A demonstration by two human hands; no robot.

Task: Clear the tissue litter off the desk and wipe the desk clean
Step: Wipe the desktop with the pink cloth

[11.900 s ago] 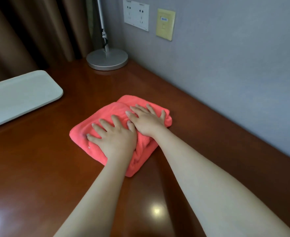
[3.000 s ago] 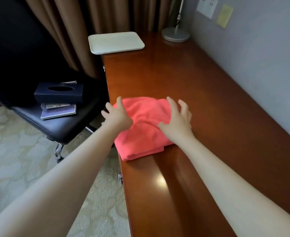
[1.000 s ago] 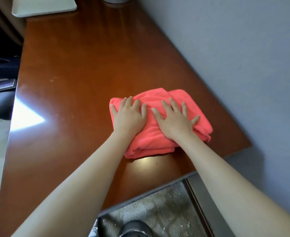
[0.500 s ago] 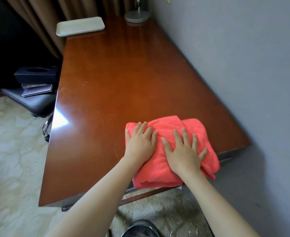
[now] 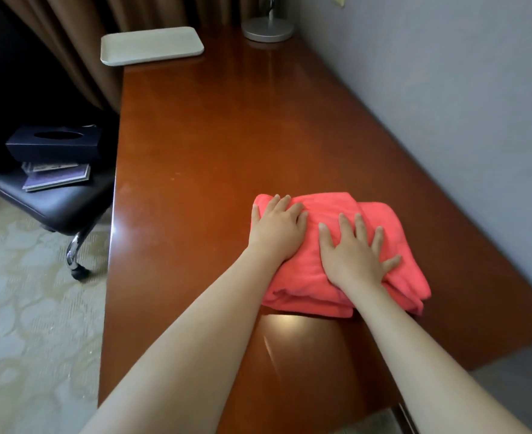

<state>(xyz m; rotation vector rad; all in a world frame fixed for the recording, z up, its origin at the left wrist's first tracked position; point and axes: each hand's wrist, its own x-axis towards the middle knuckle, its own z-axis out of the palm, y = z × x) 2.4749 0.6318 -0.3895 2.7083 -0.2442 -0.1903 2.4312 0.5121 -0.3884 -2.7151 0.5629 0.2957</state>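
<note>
On the bench (image 5: 227,145), nearer its wall-side edge, folded pink cloth (image 5: 327,277) lies flat; left hand (image 5: 277,233) and right hand (image 5: 352,255) press it side by side, fingers straight, palms down.

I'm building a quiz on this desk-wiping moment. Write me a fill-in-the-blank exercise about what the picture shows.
1. Both hands, the left hand and the right hand, press flat on a folded ____ cloth.
2. The cloth lies on the wooden ____.
3. At the far end of the desk, left of the lamp base, sits a pale, empty ____.
4. The dark tissue box rests on a stack of booklets on the ____.

Missing words: pink; desk; tray; chair
</note>
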